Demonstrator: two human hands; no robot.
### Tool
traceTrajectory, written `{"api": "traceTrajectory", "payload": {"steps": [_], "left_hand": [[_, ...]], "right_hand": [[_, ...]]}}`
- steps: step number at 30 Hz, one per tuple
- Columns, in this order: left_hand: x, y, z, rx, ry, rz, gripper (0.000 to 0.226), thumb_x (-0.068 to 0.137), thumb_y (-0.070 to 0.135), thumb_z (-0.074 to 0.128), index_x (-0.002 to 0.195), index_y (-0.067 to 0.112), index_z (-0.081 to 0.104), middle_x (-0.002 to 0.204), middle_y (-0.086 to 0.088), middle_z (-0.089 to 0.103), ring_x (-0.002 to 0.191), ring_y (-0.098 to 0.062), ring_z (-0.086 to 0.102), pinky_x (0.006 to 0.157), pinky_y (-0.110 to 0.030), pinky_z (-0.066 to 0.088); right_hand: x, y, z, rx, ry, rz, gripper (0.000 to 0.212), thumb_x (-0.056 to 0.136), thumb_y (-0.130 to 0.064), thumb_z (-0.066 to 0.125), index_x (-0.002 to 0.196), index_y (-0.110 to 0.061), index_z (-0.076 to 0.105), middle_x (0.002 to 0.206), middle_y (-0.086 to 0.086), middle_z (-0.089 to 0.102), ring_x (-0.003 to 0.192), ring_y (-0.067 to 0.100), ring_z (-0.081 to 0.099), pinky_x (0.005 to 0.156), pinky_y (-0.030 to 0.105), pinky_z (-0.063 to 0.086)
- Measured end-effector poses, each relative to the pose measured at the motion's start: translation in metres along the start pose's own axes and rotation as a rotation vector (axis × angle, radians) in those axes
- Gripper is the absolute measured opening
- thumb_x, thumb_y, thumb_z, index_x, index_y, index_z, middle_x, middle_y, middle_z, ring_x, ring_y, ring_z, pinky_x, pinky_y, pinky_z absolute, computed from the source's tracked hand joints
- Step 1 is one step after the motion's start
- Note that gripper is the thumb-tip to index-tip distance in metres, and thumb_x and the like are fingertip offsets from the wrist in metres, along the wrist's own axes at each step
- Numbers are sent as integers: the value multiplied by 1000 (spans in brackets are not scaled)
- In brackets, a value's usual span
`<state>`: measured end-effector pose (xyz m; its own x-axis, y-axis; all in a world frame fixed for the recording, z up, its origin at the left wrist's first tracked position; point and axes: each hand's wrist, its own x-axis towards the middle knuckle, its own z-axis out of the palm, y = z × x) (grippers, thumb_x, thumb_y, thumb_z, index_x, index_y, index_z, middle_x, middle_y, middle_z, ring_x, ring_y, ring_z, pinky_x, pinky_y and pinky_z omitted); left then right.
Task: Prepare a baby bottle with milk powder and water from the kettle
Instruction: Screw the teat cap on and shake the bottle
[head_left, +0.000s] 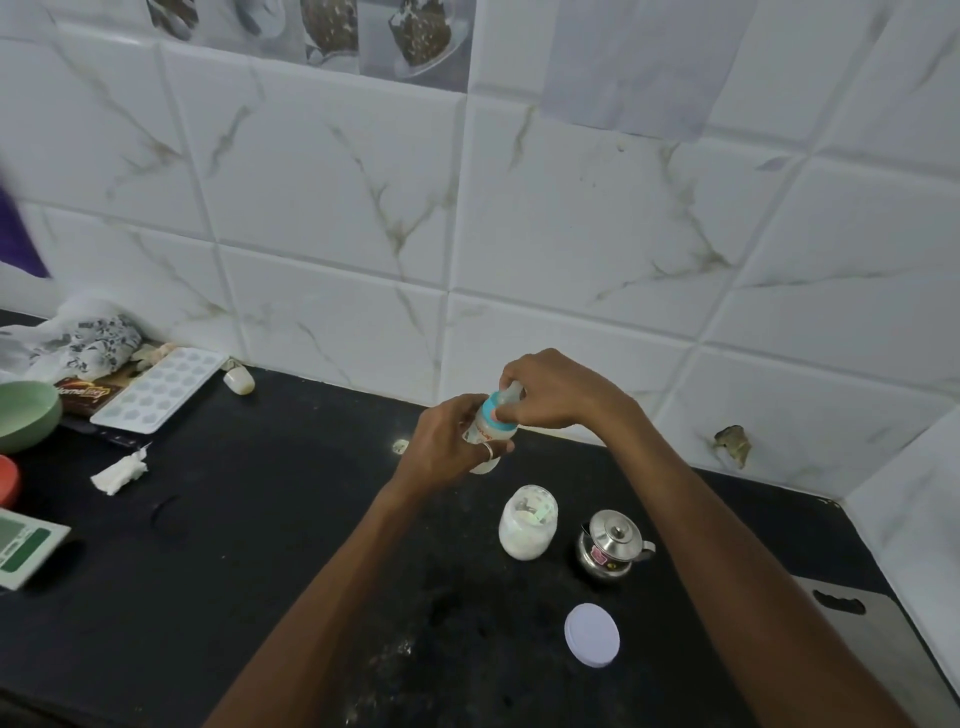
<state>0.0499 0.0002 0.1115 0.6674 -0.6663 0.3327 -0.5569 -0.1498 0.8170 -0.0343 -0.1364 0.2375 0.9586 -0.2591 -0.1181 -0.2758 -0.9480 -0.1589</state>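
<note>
Tilting, teat up-right, baby bottle (491, 426); left hand (447, 447) clamps body; right hand (556, 389) pinches teat.

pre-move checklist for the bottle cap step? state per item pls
1. Left hand has the baby bottle by its body: ok.
2. Right hand is on the teal collar and teat: ok.
3. Bottle held off the black counter, tilted: ok.
4. Whether the collar is going on or off, or is tight: cannot tell.
5. Powder jar open, powder inside, its white lid lying apart on the counter: ok.
6. Steel kettle upright with lid on, right of the jar: ok. Water level: cannot tell.
</note>
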Motion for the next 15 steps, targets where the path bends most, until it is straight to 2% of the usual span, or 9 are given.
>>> {"api": "traceTrajectory", "payload": {"steps": [2,4,6,8,10,11,13,15], "left_hand": [[0,0,1,-3,8,7,63,71,43,88,124,18,64,112,8,72,97,-7,68,85,-16,54],[0,1,1,-21,10,14,62,70,42,88,122,17,65,110,8,73,97,-7,69,86,-20,56],[1,0,0,-17,11,29,60,71,41,88,120,16,66,109,7,73,95,-6,69,84,-19,56],[2,1,-4,-2,12,36,59,71,41,88,120,16,66,108,7,73,93,-7,68,82,-19,55],[5,4,-7,16,7,38,61,72,43,87,122,16,66,108,6,73,93,-11,68,83,-23,56],[6,5,-8,22,5,39,61,73,43,86,123,16,65,109,5,73,94,-12,68,84,-26,57],[8,7,-10,16,4,47,61,73,42,86,124,16,66,110,4,73,95,-13,68,87,-31,57],[8,7,-11,16,8,46,60,73,43,86,123,17,66,110,4,73,96,-13,68,89,-36,57]], "right_hand": [[1,-2,7,-19,52,55,37,90,-47,64,99,-12,68,96,6,70,79,17,63,58,23,42],[2,-3,17,-25,145,117,45,91,-55,60,79,-12,62,77,4,64,68,16,58,54,24,37],[1,-1,22,6,212,147,53,90,-63,60,71,-13,57,70,2,61,64,15,55,52,24,34],[-1,4,19,73,163,101,49,87,-65,64,87,-15,64,85,1,68,73,14,59,57,22,38],[-4,7,14,148,78,16,51,83,-56,74,116,-19,65,108,-3,68,90,14,61,70,21,45],[-5,8,13,171,77,-6,53,82,-52,78,122,-19,64,114,-3,67,93,13,61,72,18,46],[-5,9,15,206,148,2,49,81,-47,80,118,-17,66,111,-1,69,89,12,62,68,12,42],[-5,8,19,244,209,40,45,79,-49,81,107,-17,68,100,-1,70,83,12,62,62,13,38]]}}
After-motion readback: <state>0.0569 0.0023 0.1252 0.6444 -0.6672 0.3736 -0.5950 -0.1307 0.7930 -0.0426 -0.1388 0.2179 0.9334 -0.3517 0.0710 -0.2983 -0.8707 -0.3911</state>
